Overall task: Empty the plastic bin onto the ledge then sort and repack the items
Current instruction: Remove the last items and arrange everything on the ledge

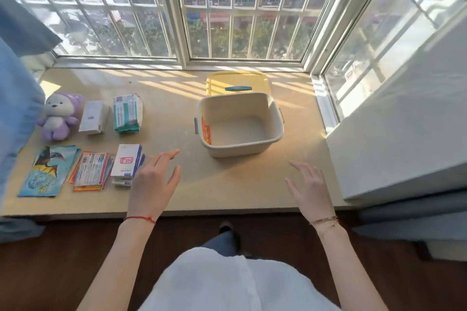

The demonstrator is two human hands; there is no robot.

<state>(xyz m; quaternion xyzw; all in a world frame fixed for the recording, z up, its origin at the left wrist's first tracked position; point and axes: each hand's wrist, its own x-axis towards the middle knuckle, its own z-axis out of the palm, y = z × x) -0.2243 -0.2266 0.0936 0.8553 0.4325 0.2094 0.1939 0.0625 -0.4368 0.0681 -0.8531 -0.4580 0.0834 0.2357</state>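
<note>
Your wide tan window ledge fills the middle of the frame, striped with sun from the barred window behind it. Right of centre sits the beige rectangular plastic bin, open, with one orange flat packet standing against its left inner wall; the rest of its floor is bare. Just behind the bin, touching its far rim, lies the yellow lid with a blue handle.

The sorted items lie at the left of the frame. Lower left is a fan of blue illustrated sachets, and beside them a stack of orange-edged printed sachets whose small text is too fine to read. Above these sit a purple and white plush toy, a white upright carton with a small dark logo you cannot make out, and a white and teal soft pack. Next to the orange sachets a white box with a red stamp-like label rests on smaller white boxes; the writing is blurred.

Your left hand, a red string at its wrist, hovers over the ledge just right of that box, fingers spread, gripping nothing. Your right hand, with a thin gold bracelet, hangs open and empty below the bin's right corner.
</note>
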